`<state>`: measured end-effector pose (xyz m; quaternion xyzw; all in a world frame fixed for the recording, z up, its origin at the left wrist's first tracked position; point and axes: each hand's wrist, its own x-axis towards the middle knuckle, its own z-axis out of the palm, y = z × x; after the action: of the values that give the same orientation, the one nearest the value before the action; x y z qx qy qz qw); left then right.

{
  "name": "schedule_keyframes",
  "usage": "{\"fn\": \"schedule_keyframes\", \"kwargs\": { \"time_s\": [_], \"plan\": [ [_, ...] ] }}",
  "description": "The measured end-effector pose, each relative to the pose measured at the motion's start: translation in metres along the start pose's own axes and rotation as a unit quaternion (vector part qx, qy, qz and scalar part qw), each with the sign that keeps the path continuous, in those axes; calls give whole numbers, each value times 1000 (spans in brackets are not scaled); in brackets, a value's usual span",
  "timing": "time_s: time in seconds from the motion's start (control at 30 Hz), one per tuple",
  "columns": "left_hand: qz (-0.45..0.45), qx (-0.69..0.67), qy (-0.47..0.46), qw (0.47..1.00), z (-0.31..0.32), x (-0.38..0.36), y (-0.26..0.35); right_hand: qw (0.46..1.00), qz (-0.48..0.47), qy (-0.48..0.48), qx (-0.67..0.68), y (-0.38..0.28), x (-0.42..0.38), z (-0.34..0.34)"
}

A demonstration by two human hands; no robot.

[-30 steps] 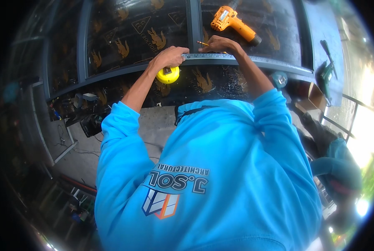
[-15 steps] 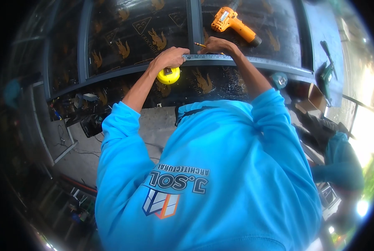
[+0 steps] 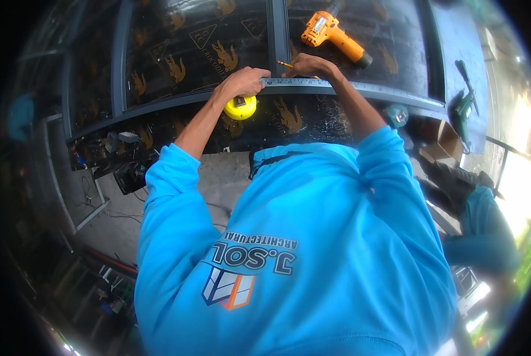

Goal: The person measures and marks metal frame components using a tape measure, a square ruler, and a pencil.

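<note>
My left hand point(image 3: 245, 82) is closed around a yellow tape measure point(image 3: 242, 110), whose case hangs over the near edge of the frame. The pulled-out blade point(image 3: 298, 82) runs to the right along the grey metal frame point(image 3: 396, 97), passing under my right forearm. In my right hand point(image 3: 309, 65) a pencil point(image 3: 285, 64) is pinched, its end poking out to the left beside an upright bar point(image 3: 278, 35) of the frame. The pencil's tip and most of my right fingers are hidden from above.
An orange cordless drill point(image 3: 334, 38) lies on the dark printed board point(image 3: 200, 53) beyond my right hand. At right are a green power tool point(image 3: 464, 110) and an open cardboard box point(image 3: 443, 143). Another person's blue sleeve point(image 3: 485, 225) shows at lower right, and cables trail over the floor at left.
Both hands stay almost still on the frame. The blue shape of someone at the far left and the person at lower right have shifted slightly.
</note>
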<state>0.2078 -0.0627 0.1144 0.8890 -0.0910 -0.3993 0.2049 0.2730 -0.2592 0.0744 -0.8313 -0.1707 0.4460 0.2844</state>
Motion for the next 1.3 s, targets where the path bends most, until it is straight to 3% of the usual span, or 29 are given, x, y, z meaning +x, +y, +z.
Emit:
{"fn": "schedule_keyframes", "kwargs": {
  "time_s": [0.6, 0.73, 0.77, 0.83, 0.97, 1.0, 1.1, 1.2, 1.27, 1.3],
  "plan": [
    [29, 5, 26, 999, 4, 5, -8, 1000, 3, 25, 17, -1, -5, -3],
    [83, 23, 64, 994, 7, 5, -14, 998, 7, 41, -45, 7, -23, -11],
    [61, 12, 70, 996, 6, 1, -10, 997, 2, 36, -73, 10, -28, -15],
    [65, 4, 69, 995, 10, 3, -15, 994, -60, 55, -74, 33, -35, -11],
    [48, -19, 62, 997, 6, -8, -8, 996, -52, 50, -60, 40, -56, -15],
    [82, -18, 77, 994, 9, -7, -13, 994, -48, 60, -81, 39, -56, -18],
    [142, 17, 159, 977, 21, -29, -16, 966, -158, 141, -146, 48, -53, -10],
    [166, -32, 179, 969, 35, -59, -12, 955, -199, 158, -153, 26, -75, -7],
    [177, -74, 158, 969, 43, -73, 4, 979, -154, 86, -107, -23, -108, -8],
    [182, -106, 151, 966, 48, -78, 12, 967, -209, 92, -108, -33, -115, -3]
  ]
}}
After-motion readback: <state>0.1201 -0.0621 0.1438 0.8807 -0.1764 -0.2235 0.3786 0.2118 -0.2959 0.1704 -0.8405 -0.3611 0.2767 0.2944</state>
